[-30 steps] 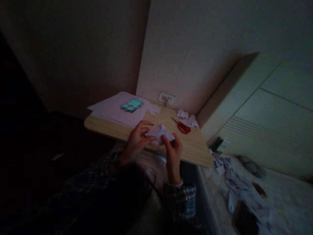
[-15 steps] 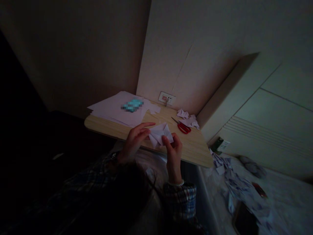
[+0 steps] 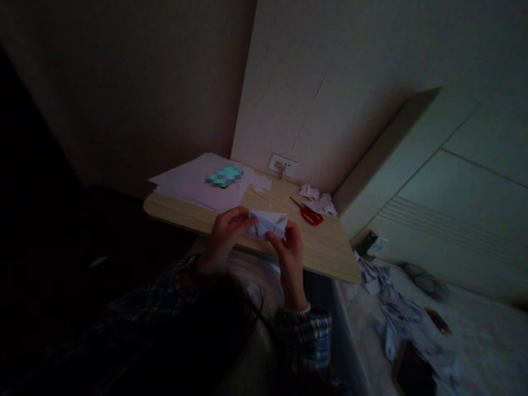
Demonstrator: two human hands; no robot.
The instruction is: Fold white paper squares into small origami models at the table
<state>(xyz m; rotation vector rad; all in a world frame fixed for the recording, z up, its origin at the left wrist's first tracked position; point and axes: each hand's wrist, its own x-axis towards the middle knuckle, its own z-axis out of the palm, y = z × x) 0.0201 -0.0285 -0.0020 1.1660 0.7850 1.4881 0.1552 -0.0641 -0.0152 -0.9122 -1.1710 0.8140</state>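
A small piece of folded white paper (image 3: 267,222) is held in the air above the table's near edge, its creases and flaps showing. My left hand (image 3: 229,230) pinches its left end between thumb and fingers. On the right side my right hand (image 3: 289,245) grips it, thumb on the near face and fingers behind. Beyond the hands, red-handled scissors (image 3: 311,215) lie on the wooden table (image 3: 325,250). Several folded paper pieces (image 3: 315,199) sit behind the scissors.
A stack of white sheets (image 3: 185,179) with a pixelated blue-green object (image 3: 225,176) on it covers the table's left part. A wall socket (image 3: 282,164) is behind. To the right, a bed (image 3: 487,341) holds many folded papers (image 3: 396,302) and a dark flat object (image 3: 414,368).
The paper has gone from a wider, opened shape with a point hanging down to a flatter, narrower one. My left fingers have curled in, and my right hand has shifted slightly left.
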